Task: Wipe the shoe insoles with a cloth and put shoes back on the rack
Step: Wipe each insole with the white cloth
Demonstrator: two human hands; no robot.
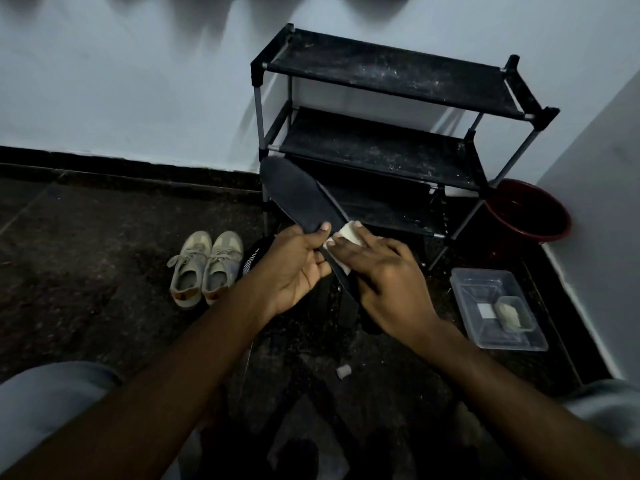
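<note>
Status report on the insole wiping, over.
Left hand grips insole. Right hand holds white cloth against it. Beige shoes on floor, not racked. Nothing in the way.

A dark, speckled stone floor point(104, 271) carries everything here. A black shoe rack point(381, 71) stands on it against the pale wall, its three fabric shelves dusted with white specks. To the left of the rack a pair of beige sneakers point(204, 268) sits side by side, toes toward the wall. Just beside them lies a black shoe point(251, 261), mostly hidden. A red basin point(530, 233) rests in the corner to the right of the rack. Nearer, a clear plastic tray point(481, 296) lies flat with a small tub point(514, 313) inside it. A small grey cap point(343, 371) lies alone on the floor
</note>
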